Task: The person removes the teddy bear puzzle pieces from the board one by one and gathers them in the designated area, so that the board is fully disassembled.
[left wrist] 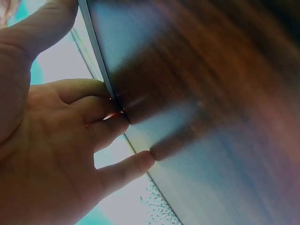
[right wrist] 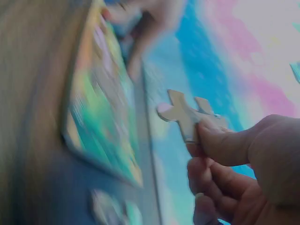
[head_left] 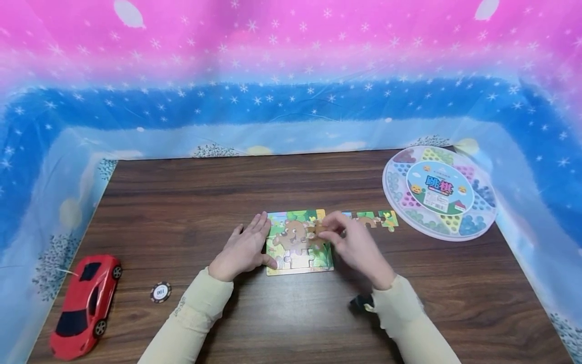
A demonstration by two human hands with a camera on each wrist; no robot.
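Right hand (head_left: 359, 247) pinches a puzzle piece (right wrist: 187, 115) above the puzzle (head_left: 297, 242).
Left hand (head_left: 243, 247) lies flat, fingers straight, touching the puzzle's left edge — loose pieces (head_left: 375, 219) just right, game box (head_left: 438, 194) beyond, on the table (head_left: 182, 202).

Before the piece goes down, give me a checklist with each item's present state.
1. Right hand pinches the puzzle piece: ok.
2. Left hand rests at the puzzle board's left edge, steadying it: ok.
3. Board lies flat on the table: ok.
4. Open slot visible in the board: cannot tell, the right hand covers part of it.
5. Piece turned to match the slot: cannot tell.
6. Loose pieces lie clear, right of the board: ok.
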